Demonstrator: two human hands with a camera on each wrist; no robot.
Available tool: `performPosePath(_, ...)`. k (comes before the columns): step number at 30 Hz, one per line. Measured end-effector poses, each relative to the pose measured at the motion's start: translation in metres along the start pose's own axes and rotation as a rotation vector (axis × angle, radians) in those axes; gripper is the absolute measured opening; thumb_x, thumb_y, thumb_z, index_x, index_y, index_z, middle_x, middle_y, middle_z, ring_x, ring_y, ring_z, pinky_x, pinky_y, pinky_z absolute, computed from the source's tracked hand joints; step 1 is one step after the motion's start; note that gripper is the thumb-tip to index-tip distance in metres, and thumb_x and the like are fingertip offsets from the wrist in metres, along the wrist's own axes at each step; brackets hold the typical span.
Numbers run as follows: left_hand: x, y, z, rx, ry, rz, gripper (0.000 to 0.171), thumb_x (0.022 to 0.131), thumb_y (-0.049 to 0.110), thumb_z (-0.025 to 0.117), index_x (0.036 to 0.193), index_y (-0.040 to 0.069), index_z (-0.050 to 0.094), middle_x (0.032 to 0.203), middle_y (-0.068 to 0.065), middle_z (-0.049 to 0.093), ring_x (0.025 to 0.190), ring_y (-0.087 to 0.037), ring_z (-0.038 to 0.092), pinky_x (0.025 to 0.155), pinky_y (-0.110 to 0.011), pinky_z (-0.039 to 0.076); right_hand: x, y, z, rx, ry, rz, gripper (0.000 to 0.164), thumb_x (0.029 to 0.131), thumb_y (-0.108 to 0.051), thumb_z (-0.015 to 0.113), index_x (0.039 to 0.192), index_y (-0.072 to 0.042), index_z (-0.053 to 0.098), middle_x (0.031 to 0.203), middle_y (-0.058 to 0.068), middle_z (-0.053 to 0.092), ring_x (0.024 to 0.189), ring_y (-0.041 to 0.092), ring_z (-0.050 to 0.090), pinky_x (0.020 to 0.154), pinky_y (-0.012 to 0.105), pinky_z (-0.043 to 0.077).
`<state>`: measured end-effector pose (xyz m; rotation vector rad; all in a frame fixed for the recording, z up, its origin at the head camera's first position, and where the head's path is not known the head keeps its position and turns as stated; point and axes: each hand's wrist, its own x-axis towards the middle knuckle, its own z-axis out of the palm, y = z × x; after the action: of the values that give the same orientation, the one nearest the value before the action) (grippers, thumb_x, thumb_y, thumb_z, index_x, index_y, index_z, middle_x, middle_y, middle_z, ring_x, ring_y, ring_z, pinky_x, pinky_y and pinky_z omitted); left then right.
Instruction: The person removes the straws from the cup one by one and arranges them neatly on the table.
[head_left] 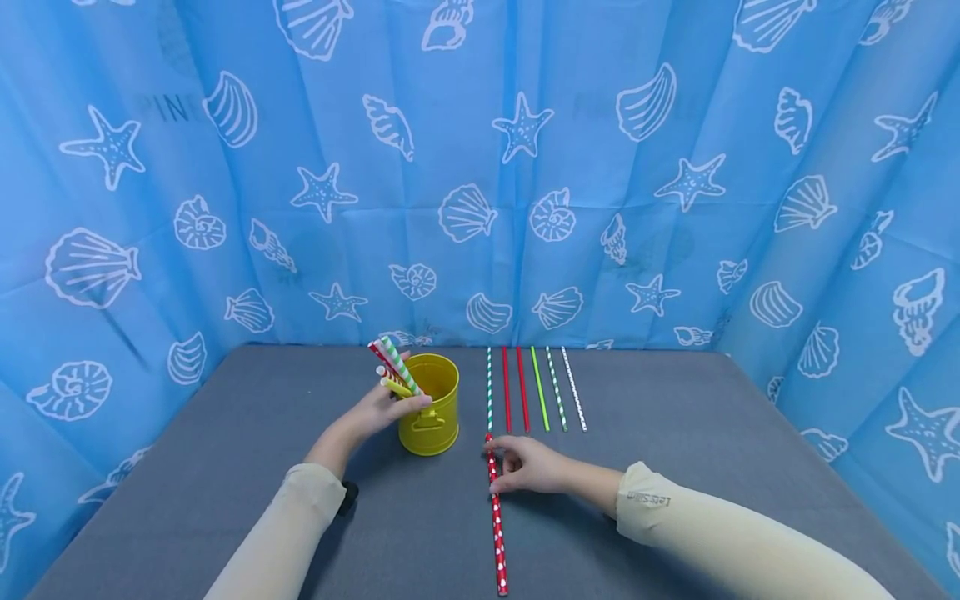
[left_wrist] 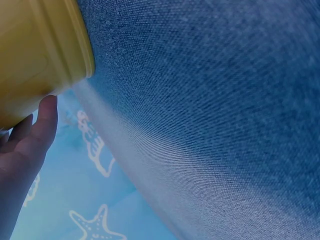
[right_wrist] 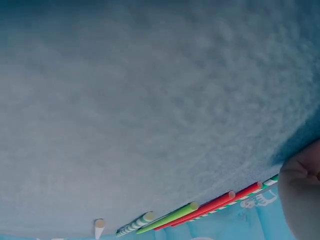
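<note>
With your left hand (head_left: 384,408) gripping the yellow bucket (head_left: 429,433) and your right (head_left: 534,465) pinching the red heart-print straw (head_left: 499,546) on the gray tabletop (head_left: 412,533), a forward nudge could skew the green-striped straw (head_left: 490,387) just beyond its tip.

On my right sleeve (head_left: 738,537), near the cuff (head_left: 637,525), between four and five o'clock from the middle of the head view, I make out small dark lettering (head_left: 648,500) that seems to read "LetsSlim". At ten o'clock, on the blue curtain (head_left: 420,242), I read faint grey capitals (head_left: 172,107), "PIN"; anything after them is too faint. Toward one o'clock, the curtain bears another dim trace I cannot decipher.
</note>
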<state>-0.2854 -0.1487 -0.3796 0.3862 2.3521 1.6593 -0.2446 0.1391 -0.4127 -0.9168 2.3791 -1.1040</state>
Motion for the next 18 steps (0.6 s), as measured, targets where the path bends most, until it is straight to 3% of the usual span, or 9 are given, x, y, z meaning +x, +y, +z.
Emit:
performPosePath(7, -0.0013, 0.0005, 0.0006, 0.002, 0.007, -0.001, 0.089, 0.095, 0.024, 0.063, 0.156, 0.013, -0.002, 0.154, -0.024, 0.019, 0.138, -0.041, 0.023, 0.112, -0.061, 0.015, -0.0081, 0.0010, -0.0030, -0.141, -0.060, 0.049, 0.078, 0.084, -0.027, 0.078, 0.146, -0.001, 0.039, 0.063, -0.009, 0.041, 0.056, 0.005, 0.038, 0.053, 0.021, 0.028)
performPosePath(13, -0.0044, 0.0078, 0.0012, -0.008, -0.001, 0.004, 0.090, 0.095, 0.023, 0.064, 0.156, 0.009, -0.001, 0.152, -0.026, 0.021, 0.136, -0.042, 0.023, 0.112, -0.061, 0.014, -0.0085, -0.0022, 0.0009, -0.260, -0.051, 0.078, 0.084, 0.080, -0.039, 0.079, 0.148, -0.006, 0.040, 0.063, -0.009, 0.039, 0.056, 0.006, 0.035, 0.052, 0.023, 0.023)
performPosePath(18, -0.0041, 0.0069, 0.0007, -0.010, -0.004, 0.008, 0.091, 0.094, 0.024, 0.065, 0.156, 0.009, -0.001, 0.152, -0.025, 0.022, 0.135, -0.042, 0.025, 0.112, -0.062, 0.015, -0.0109, -0.0036, 0.0016, -0.272, -0.044, 0.077, 0.084, 0.080, -0.038, 0.080, 0.147, -0.005, 0.041, 0.064, -0.008, 0.040, 0.057, 0.007, 0.036, 0.052, 0.023, 0.023)
